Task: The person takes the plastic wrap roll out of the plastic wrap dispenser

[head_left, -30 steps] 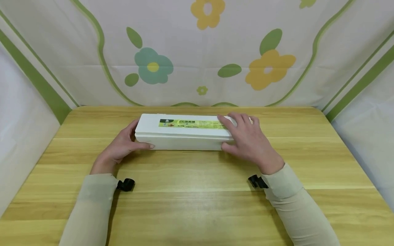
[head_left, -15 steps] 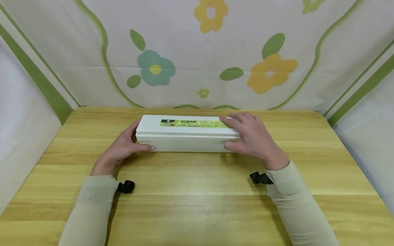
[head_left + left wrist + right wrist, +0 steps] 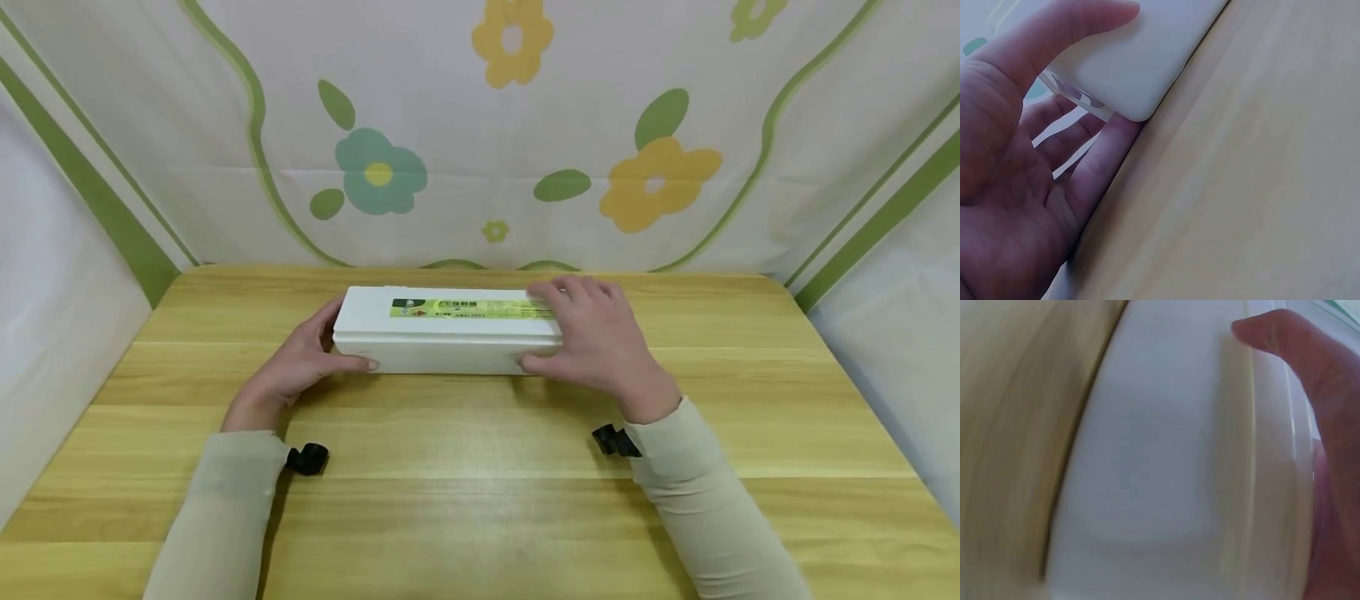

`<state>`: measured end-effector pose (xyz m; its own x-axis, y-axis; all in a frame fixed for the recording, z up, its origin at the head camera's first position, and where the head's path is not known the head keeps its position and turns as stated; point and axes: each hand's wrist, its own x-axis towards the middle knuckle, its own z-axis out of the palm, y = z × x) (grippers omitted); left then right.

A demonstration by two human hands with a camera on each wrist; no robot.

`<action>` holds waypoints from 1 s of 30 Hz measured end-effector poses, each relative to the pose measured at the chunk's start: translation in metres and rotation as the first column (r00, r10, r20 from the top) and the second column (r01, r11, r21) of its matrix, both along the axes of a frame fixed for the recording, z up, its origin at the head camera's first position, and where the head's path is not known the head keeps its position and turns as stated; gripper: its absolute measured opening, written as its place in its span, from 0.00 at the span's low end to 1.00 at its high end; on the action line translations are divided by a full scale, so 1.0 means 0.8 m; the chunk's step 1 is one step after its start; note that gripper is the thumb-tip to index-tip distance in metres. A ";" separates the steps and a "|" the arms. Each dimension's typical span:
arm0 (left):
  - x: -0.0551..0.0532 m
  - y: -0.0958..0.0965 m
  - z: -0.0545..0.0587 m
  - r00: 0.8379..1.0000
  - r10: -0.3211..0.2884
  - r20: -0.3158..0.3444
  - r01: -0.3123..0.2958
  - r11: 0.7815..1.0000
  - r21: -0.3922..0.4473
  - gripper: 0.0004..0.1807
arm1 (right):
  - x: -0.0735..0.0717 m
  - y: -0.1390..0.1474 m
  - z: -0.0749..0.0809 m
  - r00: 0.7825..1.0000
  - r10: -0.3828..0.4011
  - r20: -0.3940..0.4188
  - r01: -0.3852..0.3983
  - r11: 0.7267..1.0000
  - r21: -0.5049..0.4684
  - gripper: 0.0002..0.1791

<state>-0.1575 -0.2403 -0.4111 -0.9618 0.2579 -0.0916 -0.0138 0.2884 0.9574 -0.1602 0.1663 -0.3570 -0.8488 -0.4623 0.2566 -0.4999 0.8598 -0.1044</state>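
Observation:
A long white cling film box (image 3: pixel 450 354) with a green and yellow label (image 3: pixel 465 309) on its lid lies lengthwise near the back of the table. The left hand (image 3: pixel 303 358) grips its left end, thumb along the front wall and the other fingers behind that end. In the left wrist view the lowest finger of the left hand (image 3: pixel 1010 169) reaches the box's bottom corner. Over the right part, the right hand (image 3: pixel 600 342) spans the box, thumb at the front wall and fingers across the lid, hiding its right end. The right wrist view, blurred, shows the thumb (image 3: pixel 1300 340) by the lid seam.
The box stands on a wood-grain table (image 3: pixel 465 500). Behind it hangs a white curtain (image 3: pixel 465 108) with printed flowers, and white cloth closes both sides. Black camera mounts (image 3: pixel 307 458) show at both wrists.
The right hand shifts slightly right along the box, then back left. The left hand keeps its hold on the left end. The box stays about where it was; the head view shifts slightly.

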 end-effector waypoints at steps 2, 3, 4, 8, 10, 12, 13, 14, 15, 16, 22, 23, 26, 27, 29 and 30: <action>0.000 0.001 -0.001 1.000 0.001 0.006 -0.001 1.000 -0.002 0.59 | 0.001 -0.009 -0.001 1.000 -0.018 -0.005 0.018 0.999 0.028 0.50; 0.000 0.002 -0.001 1.000 0.000 0.007 0.000 1.000 -0.004 0.59 | 0.000 -0.013 -0.002 1.000 -0.023 -0.014 0.024 0.999 0.042 0.52; -0.001 0.003 -0.001 1.000 -0.003 0.008 0.003 1.000 -0.006 0.59 | 0.000 -0.017 -0.003 0.999 -0.027 -0.027 0.028 0.998 0.056 0.54; -0.002 0.003 -0.001 1.000 -0.012 0.007 0.012 1.000 -0.007 0.61 | -0.001 -0.025 -0.008 0.994 -0.039 -0.101 0.048 0.995 0.087 0.55; -0.002 0.002 0.001 1.000 -0.015 0.006 0.015 1.000 -0.006 0.61 | -0.002 -0.026 -0.010 0.989 -0.034 -0.142 0.047 0.995 0.087 0.54; -0.002 0.002 0.002 1.000 -0.015 0.006 0.015 1.000 -0.007 0.61 | -0.003 -0.026 -0.012 0.983 -0.021 -0.181 0.036 0.996 0.080 0.53; -0.002 0.002 0.002 1.000 -0.016 0.005 0.016 1.000 -0.008 0.61 | -0.004 -0.026 -0.013 0.980 -0.013 -0.199 0.029 0.997 0.077 0.52; -0.002 0.002 0.003 1.000 -0.015 0.005 0.015 1.000 -0.010 0.61 | -0.004 -0.026 -0.013 0.977 -0.005 -0.213 0.022 0.997 0.074 0.52; -0.002 0.001 0.003 1.000 -0.015 0.005 0.015 1.000 -0.012 0.60 | -0.005 -0.026 -0.014 0.974 0.003 -0.226 0.014 0.997 0.072 0.52; -0.001 0.001 0.003 1.000 -0.014 0.006 0.015 1.000 -0.011 0.60 | -0.005 -0.026 -0.014 0.972 0.011 -0.236 0.006 0.998 0.069 0.52; 0.000 -0.001 0.002 1.000 -0.013 0.001 0.013 1.000 -0.015 0.58 | -0.008 -0.025 -0.012 0.957 0.036 -0.289 -0.032 0.999 0.017 0.52; 0.000 -0.002 0.003 1.000 -0.013 -0.001 0.013 1.000 -0.020 0.57 | -0.009 -0.025 -0.011 0.954 0.034 -0.297 -0.034 0.999 0.002 0.52; 0.000 -0.004 0.003 1.000 -0.012 0.001 0.012 0.999 -0.039 0.56 | -0.011 -0.022 -0.009 0.949 0.019 -0.316 -0.030 0.999 -0.030 0.52; 0.000 -0.005 0.003 1.000 -0.011 0.004 0.011 0.999 -0.046 0.56 | -0.012 -0.020 -0.008 0.947 0.013 -0.320 -0.025 0.999 -0.034 0.52; 0.000 -0.006 0.003 1.000 -0.007 0.016 0.007 0.998 -0.061 0.56 | -0.013 -0.016 -0.006 0.945 -0.001 -0.327 -0.010 0.999 -0.031 0.52; 0.000 -0.007 0.003 1.000 -0.004 0.021 0.006 0.998 -0.066 0.57 | -0.014 -0.013 -0.005 0.945 -0.008 -0.326 -0.002 1.000 -0.030 0.51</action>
<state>-0.1573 -0.2459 -0.4089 -0.9582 0.2555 -0.1287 -0.0322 0.3506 0.9360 -0.1715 0.1558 -0.3610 -0.7178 -0.4480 0.5330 -0.5084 0.8603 0.0384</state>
